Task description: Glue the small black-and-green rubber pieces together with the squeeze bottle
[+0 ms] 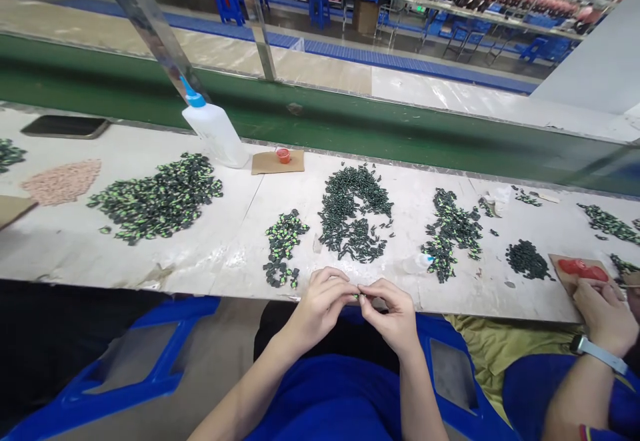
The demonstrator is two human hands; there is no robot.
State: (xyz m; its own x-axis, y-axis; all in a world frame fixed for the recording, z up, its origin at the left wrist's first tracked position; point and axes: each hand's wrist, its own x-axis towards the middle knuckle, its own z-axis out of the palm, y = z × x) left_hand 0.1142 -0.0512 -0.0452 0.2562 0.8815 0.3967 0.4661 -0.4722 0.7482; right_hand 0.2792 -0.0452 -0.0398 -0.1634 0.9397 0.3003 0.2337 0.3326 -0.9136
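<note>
At the table's front edge, my left hand [324,297] and my right hand [393,311] meet fingertip to fingertip. Both pinch a small black-and-green piece [359,295], mostly hidden by the fingers. Just beyond them lies a heap of small dark green, rod-like pieces [354,191]. A smaller pile of black pieces with bright green marks [283,237] is left of that heap. To the right, near a small bottle with a blue tip [417,264], is another black-and-green pile [450,227].
A white squeeze bottle [220,134] stands at the back beside a red-filled cup [283,155] on cardboard. Farther left are a large black-and-green heap [160,197], pinkish pieces [63,182] and a phone [65,126]. At right, a co-worker's hand [603,314] touches cardboard with red items.
</note>
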